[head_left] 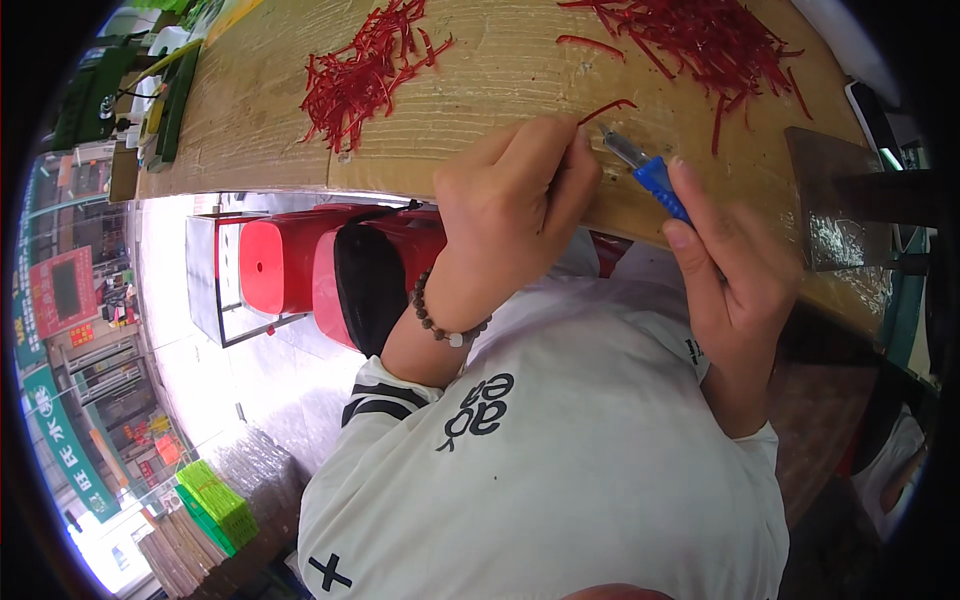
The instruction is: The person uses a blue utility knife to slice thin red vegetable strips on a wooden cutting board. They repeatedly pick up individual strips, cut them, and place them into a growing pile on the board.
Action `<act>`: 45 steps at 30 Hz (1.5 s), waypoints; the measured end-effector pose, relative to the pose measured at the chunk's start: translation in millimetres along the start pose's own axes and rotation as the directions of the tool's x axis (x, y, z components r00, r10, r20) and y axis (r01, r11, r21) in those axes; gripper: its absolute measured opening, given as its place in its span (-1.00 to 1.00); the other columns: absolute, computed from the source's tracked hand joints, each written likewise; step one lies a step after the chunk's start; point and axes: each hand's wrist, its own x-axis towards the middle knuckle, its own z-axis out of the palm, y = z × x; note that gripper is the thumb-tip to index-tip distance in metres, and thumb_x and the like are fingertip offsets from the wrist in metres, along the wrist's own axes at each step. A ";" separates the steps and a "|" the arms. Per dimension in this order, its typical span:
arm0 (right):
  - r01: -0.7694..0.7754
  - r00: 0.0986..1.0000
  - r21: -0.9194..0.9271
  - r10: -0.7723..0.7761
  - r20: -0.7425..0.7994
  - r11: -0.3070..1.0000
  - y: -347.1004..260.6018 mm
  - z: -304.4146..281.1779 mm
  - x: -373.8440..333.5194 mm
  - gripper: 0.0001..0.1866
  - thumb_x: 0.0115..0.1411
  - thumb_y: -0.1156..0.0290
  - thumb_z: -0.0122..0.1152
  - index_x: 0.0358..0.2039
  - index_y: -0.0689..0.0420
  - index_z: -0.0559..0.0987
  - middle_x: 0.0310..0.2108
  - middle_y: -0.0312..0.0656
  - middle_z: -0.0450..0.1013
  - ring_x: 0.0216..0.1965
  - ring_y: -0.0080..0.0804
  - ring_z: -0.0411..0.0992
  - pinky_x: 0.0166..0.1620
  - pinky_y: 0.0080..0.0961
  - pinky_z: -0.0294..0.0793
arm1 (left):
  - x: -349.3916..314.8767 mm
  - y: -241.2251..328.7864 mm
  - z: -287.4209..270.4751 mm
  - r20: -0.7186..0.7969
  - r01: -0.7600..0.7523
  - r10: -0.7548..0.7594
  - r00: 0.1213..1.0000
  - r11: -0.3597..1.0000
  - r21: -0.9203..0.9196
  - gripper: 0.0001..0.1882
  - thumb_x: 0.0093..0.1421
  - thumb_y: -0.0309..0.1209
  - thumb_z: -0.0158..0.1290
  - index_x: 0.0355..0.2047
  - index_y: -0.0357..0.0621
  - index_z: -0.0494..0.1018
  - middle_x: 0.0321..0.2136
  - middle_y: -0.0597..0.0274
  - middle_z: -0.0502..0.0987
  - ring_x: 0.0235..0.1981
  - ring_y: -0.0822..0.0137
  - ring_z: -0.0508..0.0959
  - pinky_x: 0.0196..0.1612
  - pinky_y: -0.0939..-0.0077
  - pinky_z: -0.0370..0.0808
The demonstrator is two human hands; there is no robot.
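Note:
My left hand (510,190) is closed in a pinch above the table's near edge, with one end of a thin red strip (612,107) sticking out past the fingers. My right hand (738,268) grips a blue-handled tool (660,187), its slim metal front pointing at the strip close to my left fingertips. Whether the tip touches the strip I cannot tell. Loose red strips lie heaped in a left pile (360,80) and a larger right pile (705,45) on the table. A single stray strip (590,43) lies beside the right pile.
The wooden-coloured table (490,75) spans the far side. A dark flat plate (835,200) stands at its right end, and green equipment (175,110) at its left. Red stools (275,265) and a black bag (365,280) are below at left. Green baskets (215,505) are lower left.

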 end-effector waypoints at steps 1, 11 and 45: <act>-0.019 1.000 -0.019 0.019 0.007 1.000 -1.7 -0.1 0.2 -0.62 0.10 0.54 0.26 -0.02 0.16 0.58 -0.63 -0.22 0.28 -0.62 -0.48 0.19 -0.52 -0.54 0.21 | -0.3 -0.7 0.5 -0.003 -0.017 0.017 1.000 1.000 0.000 -0.92 -0.01 -0.59 0.15 -0.47 -0.22 0.47 -0.70 0.16 0.41 -0.71 0.22 0.43 -0.66 0.42 0.32; 0.037 0.999 -0.117 -0.035 0.017 0.992 -1.7 1.2 1.0 -0.63 0.10 0.52 0.27 -0.03 0.14 0.58 -0.65 -0.22 0.25 -0.64 -0.44 0.19 -0.54 -0.50 0.21 | -0.2 0.5 0.5 0.032 -0.033 0.032 0.999 0.999 0.027 -0.88 0.00 -0.58 0.16 -0.42 -0.22 0.47 -0.67 0.16 0.43 -0.68 0.21 0.45 -0.62 0.42 0.35; 0.130 0.985 0.009 -0.128 -0.117 0.992 12.4 6.4 -4.6 -0.58 0.03 0.41 0.32 -0.03 0.05 0.60 -0.68 -0.31 0.21 -0.70 -0.42 0.16 -0.60 -0.45 0.15 | 40.9 -67.5 -48.7 0.082 0.166 -0.255 0.963 0.810 0.563 -0.85 0.13 -0.35 0.12 -0.37 -0.15 0.58 -0.42 0.01 0.49 -0.32 0.04 0.51 -0.27 0.23 0.44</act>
